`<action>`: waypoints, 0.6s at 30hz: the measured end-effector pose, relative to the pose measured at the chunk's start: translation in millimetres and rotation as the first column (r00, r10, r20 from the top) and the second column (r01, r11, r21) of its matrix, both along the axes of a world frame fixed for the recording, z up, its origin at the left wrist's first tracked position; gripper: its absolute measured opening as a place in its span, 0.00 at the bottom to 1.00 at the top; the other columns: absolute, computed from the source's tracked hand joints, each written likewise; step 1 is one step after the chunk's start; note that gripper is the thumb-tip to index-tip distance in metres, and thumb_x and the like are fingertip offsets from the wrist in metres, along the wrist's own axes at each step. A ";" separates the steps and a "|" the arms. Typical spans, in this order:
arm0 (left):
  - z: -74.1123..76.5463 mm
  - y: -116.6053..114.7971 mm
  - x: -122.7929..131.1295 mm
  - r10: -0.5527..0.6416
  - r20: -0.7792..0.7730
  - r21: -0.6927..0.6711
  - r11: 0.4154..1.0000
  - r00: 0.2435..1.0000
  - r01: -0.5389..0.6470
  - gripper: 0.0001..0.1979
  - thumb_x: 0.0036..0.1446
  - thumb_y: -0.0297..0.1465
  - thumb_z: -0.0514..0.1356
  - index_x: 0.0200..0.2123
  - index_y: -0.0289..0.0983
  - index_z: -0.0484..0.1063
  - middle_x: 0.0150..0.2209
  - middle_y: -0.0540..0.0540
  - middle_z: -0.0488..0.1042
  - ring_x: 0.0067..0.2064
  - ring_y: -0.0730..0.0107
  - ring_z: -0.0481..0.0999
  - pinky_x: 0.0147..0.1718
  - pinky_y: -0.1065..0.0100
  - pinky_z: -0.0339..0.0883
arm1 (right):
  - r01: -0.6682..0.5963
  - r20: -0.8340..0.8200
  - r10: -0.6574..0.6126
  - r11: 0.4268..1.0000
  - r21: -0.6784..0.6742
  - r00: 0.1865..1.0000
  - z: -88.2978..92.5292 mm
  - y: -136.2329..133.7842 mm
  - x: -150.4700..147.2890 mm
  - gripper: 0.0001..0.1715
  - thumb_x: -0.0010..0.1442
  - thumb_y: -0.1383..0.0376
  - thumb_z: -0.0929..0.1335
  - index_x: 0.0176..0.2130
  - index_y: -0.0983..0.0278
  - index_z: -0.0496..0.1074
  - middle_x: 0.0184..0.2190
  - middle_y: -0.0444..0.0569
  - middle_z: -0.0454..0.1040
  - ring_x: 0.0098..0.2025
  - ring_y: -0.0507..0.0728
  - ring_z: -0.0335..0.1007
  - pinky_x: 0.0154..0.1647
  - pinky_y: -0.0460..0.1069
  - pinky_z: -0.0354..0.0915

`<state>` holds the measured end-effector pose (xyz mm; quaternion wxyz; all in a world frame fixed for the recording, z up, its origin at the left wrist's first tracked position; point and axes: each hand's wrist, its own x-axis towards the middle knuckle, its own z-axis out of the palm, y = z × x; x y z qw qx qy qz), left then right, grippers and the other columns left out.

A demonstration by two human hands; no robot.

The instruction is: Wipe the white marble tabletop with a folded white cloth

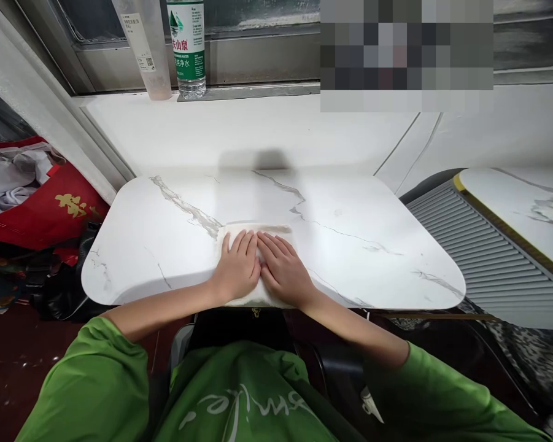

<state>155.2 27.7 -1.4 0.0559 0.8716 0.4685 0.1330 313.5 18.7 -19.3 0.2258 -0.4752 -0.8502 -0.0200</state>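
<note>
A cream-white cloth (253,299) lies flat at the near edge of the white marbled tabletop (354,245). My left hand (237,264) rests palm down on its left part, the fingers stretched out and pointing away from me. Beside it my right hand (285,269) lies flat on the right part, its fingers also extended. The two hands touch near the thumbs and index fingers. Much of the cloth is hidden under them; its far edge (258,227) shows beyond the fingertips.
On the window ledge stand a water bottle (191,52) with a green-and-white label and a translucent plastic cup (148,49). A red bag (41,209) with cloth inside is at the left. To the right are a grey ribbed cabinet (501,245) and another white tabletop (501,190).
</note>
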 end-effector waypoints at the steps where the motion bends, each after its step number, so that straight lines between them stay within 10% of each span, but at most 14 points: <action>1: 0.4 1.5 0.2 0.000 0.003 -0.009 1.000 1.000 0.000 0.27 0.67 0.30 0.42 0.65 0.26 0.57 0.67 0.33 0.61 0.70 0.53 0.55 0.69 0.44 0.44 | -0.001 -0.003 0.001 1.000 -0.004 1.000 0.1 0.6 0.1 0.32 0.63 0.67 0.56 0.62 0.76 0.64 0.63 0.61 0.66 0.67 0.63 0.58 0.67 0.61 0.57; 18: 3.9 64.7 26.7 0.033 0.028 -0.091 0.995 0.999 -0.030 0.26 0.66 0.27 0.44 0.65 0.29 0.57 0.67 0.38 0.61 0.70 0.60 0.55 0.70 0.51 0.40 | 0.094 -0.064 -0.098 0.993 -0.069 0.993 -0.5 60.8 18.9 0.30 0.61 0.67 0.57 0.60 0.74 0.67 0.61 0.60 0.69 0.64 0.64 0.62 0.67 0.61 0.56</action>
